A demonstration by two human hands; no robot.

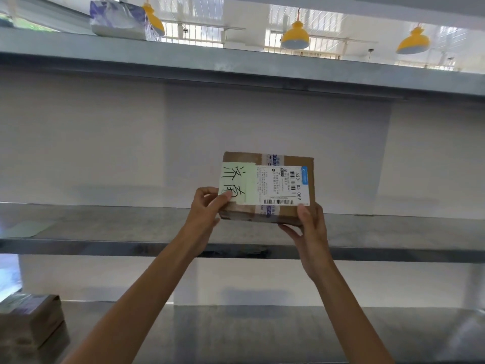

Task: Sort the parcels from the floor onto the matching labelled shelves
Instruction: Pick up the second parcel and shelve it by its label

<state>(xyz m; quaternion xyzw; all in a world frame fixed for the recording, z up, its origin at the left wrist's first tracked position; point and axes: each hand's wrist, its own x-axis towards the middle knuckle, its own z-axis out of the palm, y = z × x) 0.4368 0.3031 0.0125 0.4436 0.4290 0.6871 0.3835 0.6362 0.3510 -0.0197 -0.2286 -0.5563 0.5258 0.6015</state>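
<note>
A brown cardboard parcel (286,160) is held up in front of the middle shelf (105,227), its face toward me. It carries a pale green handwritten note (237,181) and a white shipping label (286,185) with barcodes. My left hand (207,208) grips the parcel's lower left corner, thumb on the green note. My right hand (311,229) holds the lower right corner from beneath, thumb on the front. The parcel's bottom edge hangs just over the shelf surface; whether it touches is unclear.
A green paper label (26,229) lies at the left of the middle shelf. On the top shelf (236,67) sits a blue-and-white plastic parcel (120,19). A brown parcel (29,324) rests on the lower shelf (262,334) at left. A white wall backs the shelves.
</note>
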